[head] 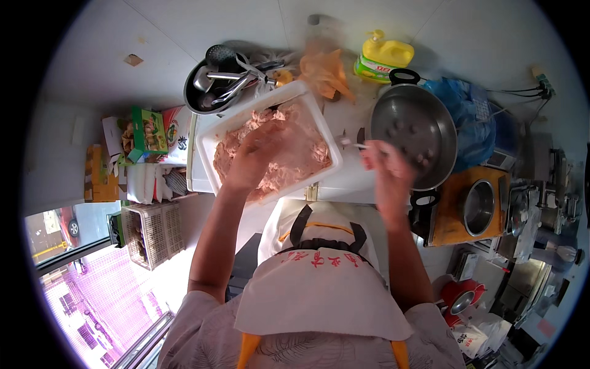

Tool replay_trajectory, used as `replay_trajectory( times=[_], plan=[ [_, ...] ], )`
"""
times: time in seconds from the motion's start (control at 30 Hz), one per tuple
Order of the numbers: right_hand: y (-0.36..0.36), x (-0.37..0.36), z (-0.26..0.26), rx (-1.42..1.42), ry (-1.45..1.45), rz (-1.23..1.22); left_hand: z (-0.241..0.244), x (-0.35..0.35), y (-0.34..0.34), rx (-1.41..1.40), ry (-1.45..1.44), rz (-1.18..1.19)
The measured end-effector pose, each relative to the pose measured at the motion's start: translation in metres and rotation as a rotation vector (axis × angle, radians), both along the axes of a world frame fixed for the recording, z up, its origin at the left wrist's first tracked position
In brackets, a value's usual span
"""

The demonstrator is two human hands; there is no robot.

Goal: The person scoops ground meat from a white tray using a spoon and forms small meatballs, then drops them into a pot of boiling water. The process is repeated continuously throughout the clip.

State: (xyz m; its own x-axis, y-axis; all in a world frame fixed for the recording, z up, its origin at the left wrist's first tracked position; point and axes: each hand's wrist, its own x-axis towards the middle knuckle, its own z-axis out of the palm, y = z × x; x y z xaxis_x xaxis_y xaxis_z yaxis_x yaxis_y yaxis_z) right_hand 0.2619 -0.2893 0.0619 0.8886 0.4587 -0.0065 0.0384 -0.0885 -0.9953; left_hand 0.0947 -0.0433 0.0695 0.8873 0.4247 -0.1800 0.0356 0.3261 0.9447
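My left hand (262, 147) is down in the ground meat (286, 173) inside a white rectangular plastic tub (336, 162); blur hides its fingers, so its grip cannot be told. To the right of the tub, my right hand (387, 161) is closed around a thin-handled utensil, probably a spoon (352, 144), whose tip points left toward the tub's rim. Beside that hand stands a deep metal pan (415, 110) with two black handles. Several small balls (421, 159), apparently meat, lie in the pan's dark interior.
A black bowl of ladles and other utensils (189, 92) stands behind the tub. An orange plastic bag (322, 74) and a yellow detergent jug (385, 53) are at the back. Right of the pan are a blue plastic bag (474, 124) and a wooden board (449, 228) bearing a steel bowl (479, 207).
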Motion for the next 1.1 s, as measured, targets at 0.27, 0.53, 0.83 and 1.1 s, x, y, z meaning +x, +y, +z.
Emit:
replay_trajectory(
  times=[0.27,0.53,0.83,1.1],
  plan=[
    [0.071,-0.044,-0.036,0.023,0.457,0.204,0.007,-0.007,0.006,0.211,0.049,0.086],
    [0.082,-0.045,-0.051,0.292,0.902,0.125,0.024,-0.007,0.000,-0.310,-0.274,0.058],
    [0.092,-0.059,-0.044,-0.052,0.614,0.129,0.050,-0.014,0.009,0.484,-0.044,0.067],
    [0.091,-0.052,-0.047,0.264,0.777,0.160,0.041,-0.023,0.023,0.125,-0.156,0.165]
  ],
)
